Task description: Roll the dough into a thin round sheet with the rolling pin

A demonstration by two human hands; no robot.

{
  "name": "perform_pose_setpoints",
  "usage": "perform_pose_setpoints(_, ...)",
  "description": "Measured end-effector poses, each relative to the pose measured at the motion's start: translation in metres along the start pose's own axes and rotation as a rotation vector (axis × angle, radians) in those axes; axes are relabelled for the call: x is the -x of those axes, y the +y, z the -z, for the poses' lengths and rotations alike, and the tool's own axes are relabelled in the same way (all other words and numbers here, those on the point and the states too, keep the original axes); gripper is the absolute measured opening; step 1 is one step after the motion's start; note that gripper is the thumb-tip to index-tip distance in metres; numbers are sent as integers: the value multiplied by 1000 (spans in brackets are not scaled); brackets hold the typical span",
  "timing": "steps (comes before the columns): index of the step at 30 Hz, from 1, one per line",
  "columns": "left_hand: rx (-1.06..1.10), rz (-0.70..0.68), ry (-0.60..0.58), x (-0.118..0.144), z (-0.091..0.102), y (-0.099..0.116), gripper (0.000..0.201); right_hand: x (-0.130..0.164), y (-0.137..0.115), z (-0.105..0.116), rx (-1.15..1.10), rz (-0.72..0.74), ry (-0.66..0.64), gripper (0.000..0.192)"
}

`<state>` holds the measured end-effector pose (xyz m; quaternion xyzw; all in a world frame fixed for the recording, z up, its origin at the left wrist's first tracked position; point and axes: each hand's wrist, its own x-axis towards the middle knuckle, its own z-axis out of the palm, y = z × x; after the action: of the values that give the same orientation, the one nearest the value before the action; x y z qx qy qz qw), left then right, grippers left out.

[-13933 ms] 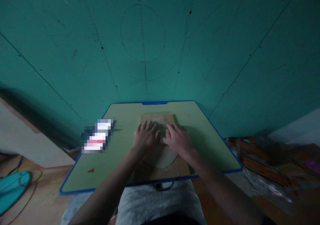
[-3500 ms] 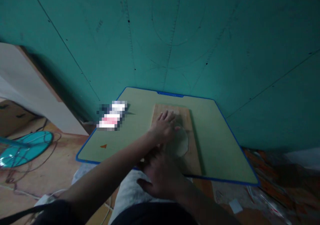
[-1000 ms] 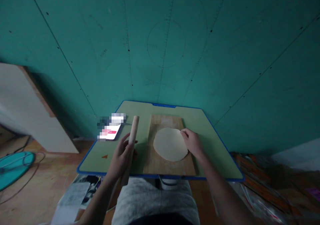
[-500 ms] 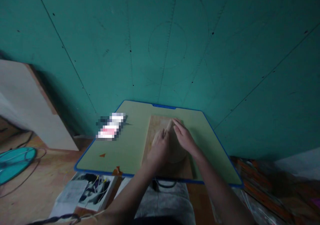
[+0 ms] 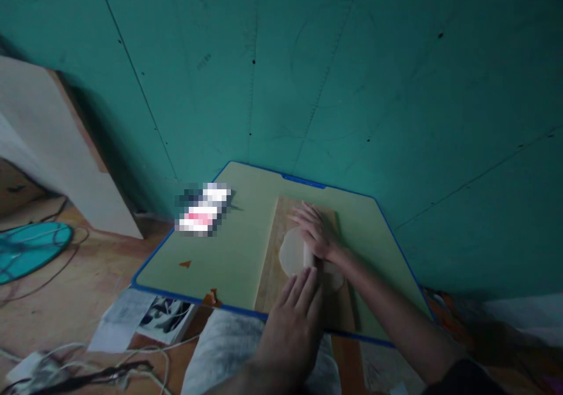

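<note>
Right hand [image 5: 315,235]: fingers spread flat, pressed on pale wooden rolling pin [image 5: 308,256] over flat round dough [image 5: 290,254]. Left hand [image 5: 295,316]: open, fingertips on the pin's near end; rectangular wooden board [image 5: 270,275] beneath.

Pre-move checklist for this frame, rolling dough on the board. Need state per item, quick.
1. Flat round pale dough sheet lies on the wooden board: ok.
2. Pale wooden rolling pin sits across the dough, under both hands: ok.
3. Right hand flat on the pin's far part: ok.
4. Left hand flat on the near part, fingers extended: ok.
5. Board fully on the green blue-edged table: not ok, its near end reaches past the table edge.
6. Dough evenly thin: cannot tell, hands cover much of it.
</note>
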<state>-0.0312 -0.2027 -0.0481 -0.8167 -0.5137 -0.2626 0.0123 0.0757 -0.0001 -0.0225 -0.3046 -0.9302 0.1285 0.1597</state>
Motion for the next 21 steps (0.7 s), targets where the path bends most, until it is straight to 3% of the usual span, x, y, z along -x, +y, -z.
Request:
perform_pose_setpoints(6, -17, 98, 109, 33, 25, -30, 47, -43, -45, -13, 120, -104, -134, 48)
perform_pose_setpoints(10, 14, 184, 173, 45, 37, -41, 61, -78, -78, -30, 170, -123, -122, 48)
perform_pose_setpoints(14, -26, 270, 194, 54, 48, -56, 59, -105, -104, -45, 200, -71, -85, 41)
perform_pose_setpoints(17, -24, 259, 173, 47, 56, -56, 56, -102, -100, -44, 177, -84, -51, 40)
perform_pose_setpoints(21, 12, 118, 44, 14, 46, -33, 52, -61, -61, -27, 128, -181, -80, 47)
